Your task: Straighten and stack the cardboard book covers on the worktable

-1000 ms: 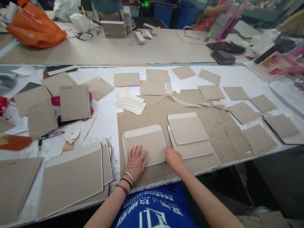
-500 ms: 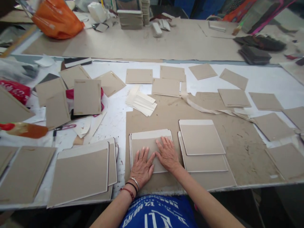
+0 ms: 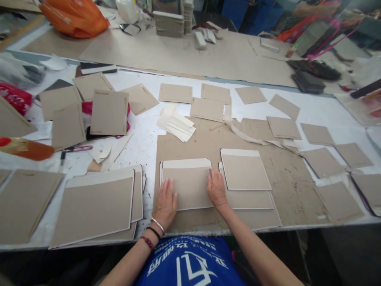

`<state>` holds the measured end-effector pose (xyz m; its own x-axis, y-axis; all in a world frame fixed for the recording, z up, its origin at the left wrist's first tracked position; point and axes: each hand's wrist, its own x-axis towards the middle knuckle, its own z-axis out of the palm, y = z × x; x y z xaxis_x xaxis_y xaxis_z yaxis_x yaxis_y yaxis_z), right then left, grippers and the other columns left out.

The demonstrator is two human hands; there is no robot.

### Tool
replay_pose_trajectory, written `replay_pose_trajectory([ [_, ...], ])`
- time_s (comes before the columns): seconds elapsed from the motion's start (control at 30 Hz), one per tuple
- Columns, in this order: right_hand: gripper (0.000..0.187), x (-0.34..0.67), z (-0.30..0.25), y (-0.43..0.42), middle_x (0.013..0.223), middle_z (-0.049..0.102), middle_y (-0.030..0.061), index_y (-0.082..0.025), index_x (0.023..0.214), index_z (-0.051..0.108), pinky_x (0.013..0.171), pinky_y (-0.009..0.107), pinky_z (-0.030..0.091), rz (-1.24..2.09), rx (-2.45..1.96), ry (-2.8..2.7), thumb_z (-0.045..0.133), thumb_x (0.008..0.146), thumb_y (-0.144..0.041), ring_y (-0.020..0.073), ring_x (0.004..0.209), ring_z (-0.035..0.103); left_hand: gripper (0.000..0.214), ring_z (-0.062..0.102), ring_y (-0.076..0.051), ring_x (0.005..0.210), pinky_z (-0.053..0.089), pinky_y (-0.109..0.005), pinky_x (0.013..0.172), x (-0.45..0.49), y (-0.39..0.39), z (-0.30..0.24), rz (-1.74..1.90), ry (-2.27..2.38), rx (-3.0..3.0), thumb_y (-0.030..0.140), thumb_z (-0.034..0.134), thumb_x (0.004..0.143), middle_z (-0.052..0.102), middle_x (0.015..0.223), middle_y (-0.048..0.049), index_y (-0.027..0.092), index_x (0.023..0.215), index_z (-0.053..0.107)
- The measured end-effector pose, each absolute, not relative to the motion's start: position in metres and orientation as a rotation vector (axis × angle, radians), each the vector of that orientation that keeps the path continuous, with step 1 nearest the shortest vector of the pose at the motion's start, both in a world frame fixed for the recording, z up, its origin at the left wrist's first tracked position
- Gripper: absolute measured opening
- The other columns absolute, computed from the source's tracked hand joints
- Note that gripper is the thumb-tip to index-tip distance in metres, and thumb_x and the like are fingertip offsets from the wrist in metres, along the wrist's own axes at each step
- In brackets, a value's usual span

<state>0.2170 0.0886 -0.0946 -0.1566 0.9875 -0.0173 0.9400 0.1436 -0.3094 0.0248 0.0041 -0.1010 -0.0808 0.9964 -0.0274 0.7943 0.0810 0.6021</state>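
Note:
A grey board on a white sheet [image 3: 188, 183] lies in front of me on a large brown cardboard mat [image 3: 279, 171]. My left hand [image 3: 165, 202] rests flat on the board's left part, fingers stretched out. My right hand [image 3: 216, 188] lies along the board's right edge, fingers extended and close together. Neither hand holds anything. Just right of my right hand sit two similar boards [image 3: 244, 170], one overlapping the other.
A stack of larger boards [image 3: 95, 206] lies at the near left. Many small grey squares [image 3: 108, 112] are scattered over the white table [image 3: 143, 143], with white paper strips [image 3: 177, 124], red-handled scissors [image 3: 76, 149], an orange bag [image 3: 76, 16] and dark stacks [image 3: 308, 82] at the far right.
My hands, side by side on the middle of the board half a second ago, have spread apart to its left part and right edge. My view has shifted slightly.

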Motion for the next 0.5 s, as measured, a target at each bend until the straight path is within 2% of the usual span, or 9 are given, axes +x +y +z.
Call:
replay_pose_trajectory([
  [0.1, 0.036, 0.224, -0.082, 0.09, 0.107, 0.056, 0.015, -0.009, 0.114, 0.049, 0.088, 0.031, 0.036, 0.518, -2.104, -2.168, 0.026, 0.086, -0.015, 0.0196, 0.104, 0.047, 0.045, 0.034, -0.022, 0.124, 0.027, -0.041, 0.104, 0.01, -0.003, -0.092, 0.744, 2.057, 1.3, 0.023, 0.032, 0.083, 0.042, 0.131, -0.0152, 0.011, 0.127, 0.036],
  [0.23, 0.034, 0.228, -0.066, 0.095, 0.102, 0.06, 0.0112, -0.012, 0.107, 0.055, 0.084, 0.025, 0.037, 0.744, -2.25, -2.033, 0.029, 0.085, -0.016, 0.0171, 0.099, 0.051, 0.042, 0.045, -0.019, 0.116, 0.035, -0.032, 0.098, -0.003, 0.002, -0.079, 0.784, 1.925, 0.786, 0.023, 0.039, 0.079, 0.05, 0.125, -0.0119, 0.012, 0.12, 0.044],
  [0.37, 0.033, 0.232, -0.062, 0.096, 0.099, 0.062, 0.0081, -0.013, 0.103, 0.057, 0.078, 0.025, 0.041, 0.983, -2.093, -1.74, 0.035, 0.082, -0.027, 0.0171, 0.092, 0.055, 0.043, 0.052, -0.018, 0.108, 0.044, -0.026, 0.085, -0.011, 0.014, -0.074, 0.862, 1.848, 0.563, 0.026, 0.043, 0.077, 0.054, 0.121, -0.0115, 0.011, 0.117, 0.047],
  [0.5, 0.04, 0.227, -0.059, 0.087, 0.091, 0.064, 0.0082, -0.012, 0.103, 0.053, 0.071, 0.026, 0.044, 1.149, -1.945, -1.501, 0.035, 0.081, -0.039, 0.0166, 0.082, 0.058, 0.049, 0.061, -0.016, 0.082, 0.048, -0.025, 0.065, -0.017, 0.015, -0.068, 0.899, 1.781, 0.54, 0.04, 0.048, 0.073, 0.065, 0.095, -0.0103, 0.008, 0.11, 0.053],
])
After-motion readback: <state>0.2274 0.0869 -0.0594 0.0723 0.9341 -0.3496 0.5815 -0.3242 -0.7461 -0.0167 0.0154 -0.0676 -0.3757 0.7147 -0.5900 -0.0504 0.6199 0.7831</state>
